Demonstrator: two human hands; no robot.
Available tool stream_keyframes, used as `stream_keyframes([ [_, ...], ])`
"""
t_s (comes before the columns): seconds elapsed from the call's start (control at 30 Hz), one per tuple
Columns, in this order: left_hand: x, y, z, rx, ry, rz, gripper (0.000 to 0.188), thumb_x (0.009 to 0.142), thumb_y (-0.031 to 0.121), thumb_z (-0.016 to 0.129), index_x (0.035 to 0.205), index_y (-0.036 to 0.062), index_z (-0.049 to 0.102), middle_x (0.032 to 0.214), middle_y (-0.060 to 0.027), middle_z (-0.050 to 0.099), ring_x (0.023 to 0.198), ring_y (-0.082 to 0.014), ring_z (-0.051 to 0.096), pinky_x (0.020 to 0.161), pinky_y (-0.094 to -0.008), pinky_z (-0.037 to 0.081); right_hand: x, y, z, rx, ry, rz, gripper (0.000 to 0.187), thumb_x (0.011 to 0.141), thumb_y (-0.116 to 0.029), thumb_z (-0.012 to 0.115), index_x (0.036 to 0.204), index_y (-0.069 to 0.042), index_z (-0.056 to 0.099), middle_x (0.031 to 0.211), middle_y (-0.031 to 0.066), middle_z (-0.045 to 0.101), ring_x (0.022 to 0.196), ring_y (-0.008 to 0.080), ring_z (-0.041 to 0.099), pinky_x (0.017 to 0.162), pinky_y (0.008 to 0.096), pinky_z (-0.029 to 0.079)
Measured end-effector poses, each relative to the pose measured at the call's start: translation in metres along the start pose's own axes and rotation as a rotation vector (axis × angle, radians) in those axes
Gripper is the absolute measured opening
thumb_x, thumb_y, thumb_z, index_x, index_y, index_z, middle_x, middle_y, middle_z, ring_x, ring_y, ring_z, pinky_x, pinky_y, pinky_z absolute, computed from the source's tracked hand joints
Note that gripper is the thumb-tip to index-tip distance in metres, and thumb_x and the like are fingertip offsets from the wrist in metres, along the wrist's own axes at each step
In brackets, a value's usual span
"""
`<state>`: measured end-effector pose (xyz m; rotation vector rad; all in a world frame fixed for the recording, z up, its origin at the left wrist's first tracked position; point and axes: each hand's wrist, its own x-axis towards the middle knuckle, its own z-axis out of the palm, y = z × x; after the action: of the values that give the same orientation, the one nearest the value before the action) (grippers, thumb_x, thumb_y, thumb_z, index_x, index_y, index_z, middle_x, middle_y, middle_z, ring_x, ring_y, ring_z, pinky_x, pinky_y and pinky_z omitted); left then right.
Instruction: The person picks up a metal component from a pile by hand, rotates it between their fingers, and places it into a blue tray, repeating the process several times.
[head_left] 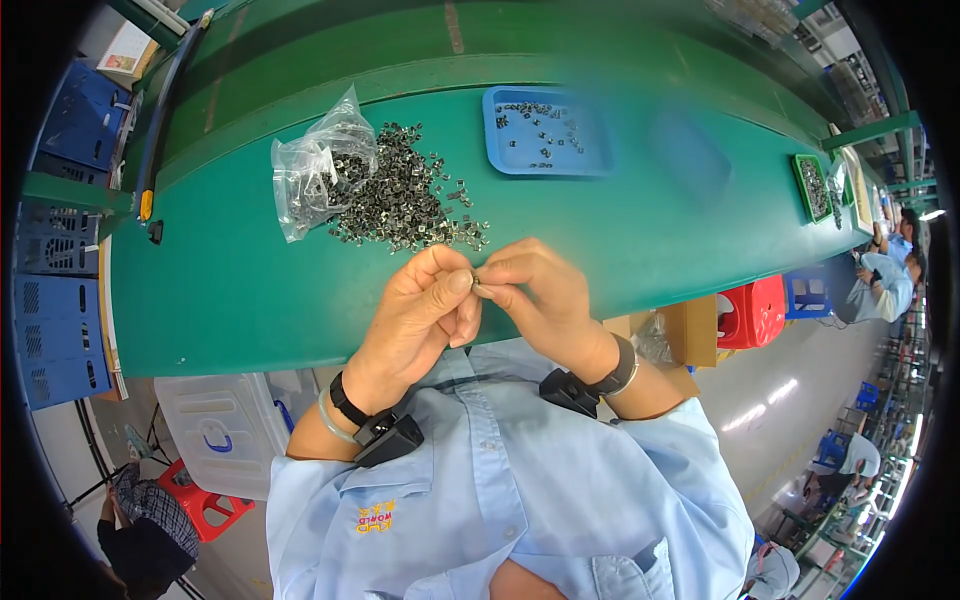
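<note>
Both hands meet above the near edge of the green table. My left hand (428, 305) pinches a tiny dark part (476, 282) between thumb and forefinger. From the other side, the thumb and forefinger of my right hand (535, 290) close on the same part. Fingertips hide most of it, so its exact kind cannot be made out. Just beyond my left hand spreads a heap of small black-and-silver metal parts (400, 200). A clear plastic bag (305, 185) lies at the heap's left, with some of these parts in and under it.
A blue tray (555, 168) farther back holds several scattered small parts. At the far right stands a green tray (812, 188) of small parts. A red stool (755, 312) and a cardboard box (692, 330) sit beside the table; a lidded plastic bin (215, 430) is at lower left. Other people are farther off.
</note>
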<state>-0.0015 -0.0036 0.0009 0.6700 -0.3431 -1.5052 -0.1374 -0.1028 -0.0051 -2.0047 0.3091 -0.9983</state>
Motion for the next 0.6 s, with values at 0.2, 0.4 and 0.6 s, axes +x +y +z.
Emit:
stream_keyframes([
  [0.2,-0.0002,0.0027,-0.0018,0.066,0.009,-0.022,0.012,0.092,0.017,0.058,0.092,0.0065,0.053,0.066,-0.0031,0.056,0.054,-0.0094,0.05,0.045,-0.0228,0.036,-0.0016,0.0028,-0.001,-0.036,-0.022,-0.04,0.018,0.077,-0.001,0.069,0.09,-0.007,0.059,0.084,0.0059,0.063,0.075,0.0202,0.061,0.063,0.0296,0.049],
  [0.4,-0.0002,0.005,0.0005,0.136,0.052,-0.021,0.012,0.092,0.017,0.057,0.092,0.0065,0.053,0.066,-0.0024,0.055,0.055,-0.0091,0.051,0.045,-0.0223,0.036,-0.0021,0.0038,0.0005,-0.071,-0.024,-0.042,0.016,0.078,-0.001,0.068,0.089,-0.007,0.059,0.083,0.0061,0.062,0.074,0.0199,0.061,0.062,0.0294,0.048],
  [0.6,-0.0011,0.0057,0.0041,0.081,0.057,-0.033,0.013,0.094,0.019,0.055,0.095,0.0062,0.052,0.068,-0.0028,0.054,0.057,-0.0093,0.051,0.047,-0.022,0.038,-0.004,0.0026,0.0041,0.039,0.025,0.097,0.014,0.079,-0.002,0.068,0.088,-0.007,0.059,0.084,0.0069,0.063,0.074,0.019,0.06,0.063,0.0289,0.048],
])
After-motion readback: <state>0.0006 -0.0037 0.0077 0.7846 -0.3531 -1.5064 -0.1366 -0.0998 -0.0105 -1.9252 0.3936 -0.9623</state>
